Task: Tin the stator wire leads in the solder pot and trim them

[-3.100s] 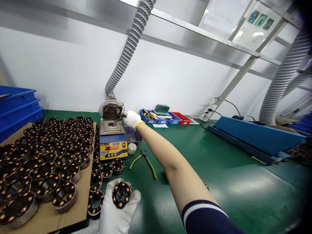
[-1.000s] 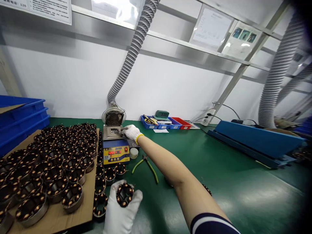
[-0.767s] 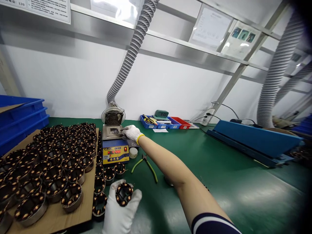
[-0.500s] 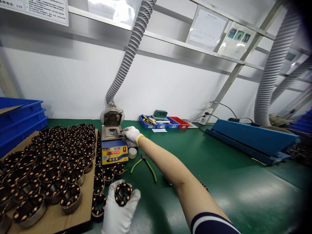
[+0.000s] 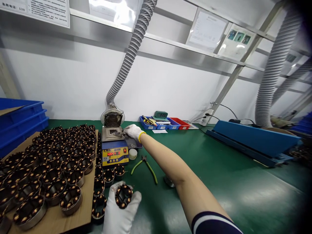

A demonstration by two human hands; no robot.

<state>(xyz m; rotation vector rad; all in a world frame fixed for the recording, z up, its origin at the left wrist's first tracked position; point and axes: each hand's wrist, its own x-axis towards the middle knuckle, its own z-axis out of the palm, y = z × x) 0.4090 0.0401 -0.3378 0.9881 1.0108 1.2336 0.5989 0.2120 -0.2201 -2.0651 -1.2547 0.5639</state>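
Observation:
My left hand [image 5: 122, 211], in a white glove, is closed round a motor stator [image 5: 123, 196] with copper windings, its open ring facing up. Farther off, my gloved right hand [image 5: 134, 132] reaches to the solder pot [image 5: 115, 156], a yellow and blue unit with a lit red display. Its fingers are pinched on a thin, flat metal scraper [image 5: 120, 133] lying over the pot's top opening; the scraper's handle is hidden by the glove. Two stators [image 5: 109, 175] stand just in front of the pot. Green-handled cutters [image 5: 144, 159] lie open to its right.
A cardboard sheet [image 5: 80, 214] at left carries many stators. Blue crates [image 5: 24, 122] are stacked behind it. A fume duct [image 5: 129, 58] hangs above the pot. Small blue and red bins [image 5: 180, 123] stand by the wall, and a long blue metal fixture [image 5: 253, 141] is at right.
My right hand has shifted slightly right with the scraper at the pot's opening. My left hand keeps hold of the stator. A round metal piece now shows beside my right forearm.

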